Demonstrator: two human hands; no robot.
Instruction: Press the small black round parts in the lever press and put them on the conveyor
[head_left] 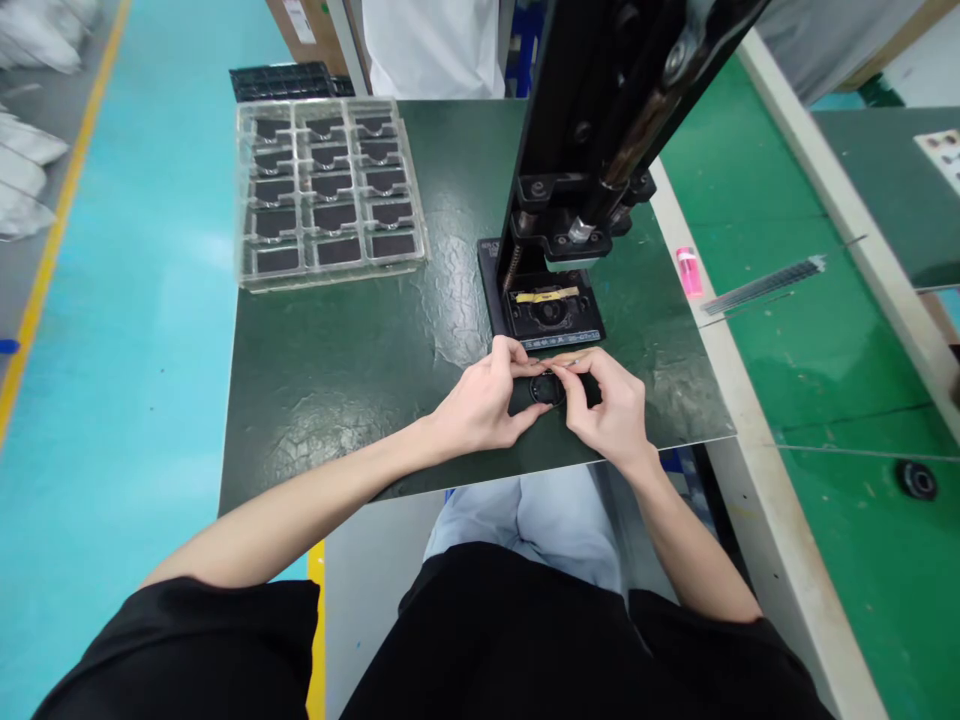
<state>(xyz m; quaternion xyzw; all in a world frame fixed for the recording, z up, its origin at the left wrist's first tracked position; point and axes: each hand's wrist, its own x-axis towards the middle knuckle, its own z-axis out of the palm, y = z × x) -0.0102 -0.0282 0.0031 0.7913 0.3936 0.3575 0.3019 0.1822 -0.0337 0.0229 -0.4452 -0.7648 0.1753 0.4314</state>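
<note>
A small round black part (546,389) is between my two hands, close to the front of the dark green work surface. My left hand (491,400) is closed around it, thumb at its near edge and fingers at its far edge. At the part's far right edge, my right hand (611,405) makes a pinch with thumb and index finger. A thin, light sliver shows by those fingertips, too small to name. Just beyond the hands stands a black press (581,200); its base holds a round fixture (551,312) with a yellow strip (547,295) across it.
Stacked clear plastic trays (360,250) with dark pieces in their compartments lie at the back left. To the right, a green conveyor belt (825,350) carries a black round part (916,480) and a bundle of thin rods (765,285). A pink bottle (688,272) sits by its rail.
</note>
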